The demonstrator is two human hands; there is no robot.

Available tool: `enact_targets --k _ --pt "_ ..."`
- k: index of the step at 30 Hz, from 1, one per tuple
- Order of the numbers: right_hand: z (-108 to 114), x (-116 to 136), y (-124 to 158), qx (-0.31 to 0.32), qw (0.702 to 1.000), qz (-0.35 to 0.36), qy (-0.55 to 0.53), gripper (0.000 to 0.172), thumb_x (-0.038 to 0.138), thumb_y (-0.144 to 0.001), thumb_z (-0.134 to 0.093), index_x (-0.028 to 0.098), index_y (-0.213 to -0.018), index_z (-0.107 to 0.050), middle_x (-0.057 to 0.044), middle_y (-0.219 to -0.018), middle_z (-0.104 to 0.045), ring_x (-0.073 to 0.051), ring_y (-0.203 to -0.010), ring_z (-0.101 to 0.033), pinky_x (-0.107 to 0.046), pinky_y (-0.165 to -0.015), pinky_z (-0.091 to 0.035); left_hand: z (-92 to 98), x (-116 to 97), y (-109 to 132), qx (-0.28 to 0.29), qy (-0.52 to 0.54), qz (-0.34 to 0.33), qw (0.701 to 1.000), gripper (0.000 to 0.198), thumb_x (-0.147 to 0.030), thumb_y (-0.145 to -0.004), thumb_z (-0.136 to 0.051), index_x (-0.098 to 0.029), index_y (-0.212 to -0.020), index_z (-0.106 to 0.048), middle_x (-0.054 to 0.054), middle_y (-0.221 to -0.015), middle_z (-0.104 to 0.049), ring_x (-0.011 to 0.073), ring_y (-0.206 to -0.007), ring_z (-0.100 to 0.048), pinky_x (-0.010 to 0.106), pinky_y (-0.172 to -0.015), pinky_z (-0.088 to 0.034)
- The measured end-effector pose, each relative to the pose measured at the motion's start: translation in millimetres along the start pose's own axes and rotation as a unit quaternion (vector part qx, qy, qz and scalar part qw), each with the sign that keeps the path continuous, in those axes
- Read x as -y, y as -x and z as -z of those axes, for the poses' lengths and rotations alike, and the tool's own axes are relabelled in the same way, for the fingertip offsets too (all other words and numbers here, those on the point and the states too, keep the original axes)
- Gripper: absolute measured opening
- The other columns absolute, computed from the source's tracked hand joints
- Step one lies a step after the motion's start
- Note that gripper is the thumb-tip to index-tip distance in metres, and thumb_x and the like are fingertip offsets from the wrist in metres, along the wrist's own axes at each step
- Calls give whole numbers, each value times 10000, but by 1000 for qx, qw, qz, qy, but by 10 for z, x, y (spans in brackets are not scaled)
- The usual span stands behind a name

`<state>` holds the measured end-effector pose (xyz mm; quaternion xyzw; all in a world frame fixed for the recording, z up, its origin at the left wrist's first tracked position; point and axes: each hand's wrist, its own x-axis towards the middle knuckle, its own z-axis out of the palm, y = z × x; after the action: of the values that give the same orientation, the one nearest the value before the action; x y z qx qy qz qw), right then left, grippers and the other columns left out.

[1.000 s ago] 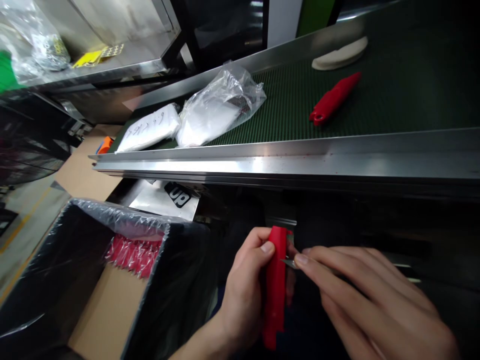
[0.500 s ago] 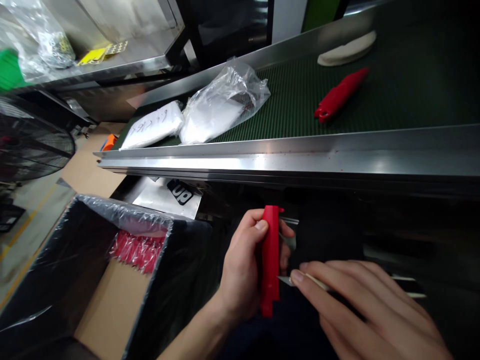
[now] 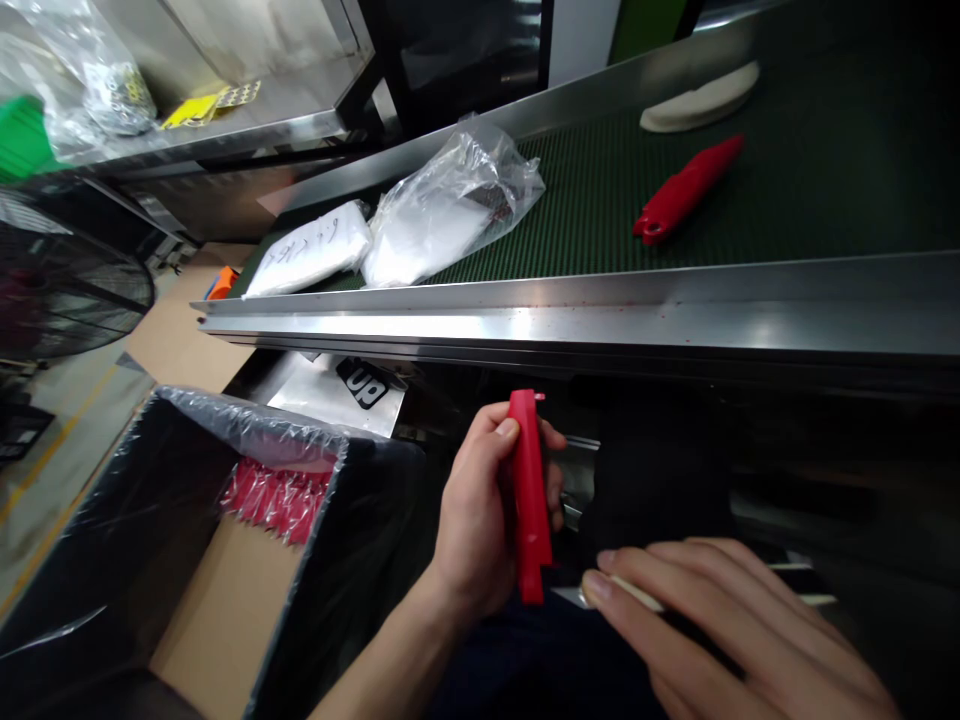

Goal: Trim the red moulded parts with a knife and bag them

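A long red plastic piece (image 3: 531, 490) is gripped by the left hand (image 3: 476, 520); near its bottom end, a pale-handled metal blade (image 3: 571, 596) is pinched by the right hand (image 3: 724, 620).

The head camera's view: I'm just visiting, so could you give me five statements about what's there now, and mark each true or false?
1. The left hand holds a red part. True.
2. The right hand is empty. False: it holds a small pointed blade.
3. A second red piece lies on the ribbed green belt. True.
4. The pale curved piece lies inside the lined box. False: it lies on the belt, beyond the second red piece.
5. The white packet with dark writing lies on the belt. True.
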<state>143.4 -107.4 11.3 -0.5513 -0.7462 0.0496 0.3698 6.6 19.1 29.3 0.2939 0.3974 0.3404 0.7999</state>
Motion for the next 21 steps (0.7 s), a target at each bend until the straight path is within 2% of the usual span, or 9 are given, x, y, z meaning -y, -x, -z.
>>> enact_targets --k 4,8,13,21 --pt "85 -166 -76 -49 998 -26 -5 447 26 -834 -548 200 -1240 -620 -65 -1164 -638 -223 -1076 -613 -361 -847 -510 16 -7 57 9 2 9 1000 140 -342 -928 -495 -207 -968 -492 0 -901 -556 70 -561 -470 165 -452 -396" --pt "130 -252 -261 -82 995 -46 29 407 -24 -812 -595 137 -1182 -644 -98 -1123 -645 -222 -1037 -618 -371 -834 -506 64 33 188 58 -64 40 995 246 -281 -841 -680 -212 -962 -477 -35 -812 -526 53 -547 -478 162 -477 -415" --pt "104 -215 -410 -62 996 -21 56 369 -43 -838 -569 123 -1157 -651 -102 -1076 -654 -194 -1014 -603 -362 -831 -488 91 39 273 68 -114 56 990 272 -327 -837 -699 -212 -959 -486 -26 -860 -518 53 -566 -499 167 -480 -436" --pt "61 -213 -330 -34 998 -20 39 431 -33 -844 -558 132 -1237 -618 -114 -1155 -627 -217 -1071 -575 -385 -868 -474 55 61 307 90 -82 66 990 283 -328 -836 -702 -204 -952 -475 -37 -751 -497 39 -525 -447 155 -483 -409"
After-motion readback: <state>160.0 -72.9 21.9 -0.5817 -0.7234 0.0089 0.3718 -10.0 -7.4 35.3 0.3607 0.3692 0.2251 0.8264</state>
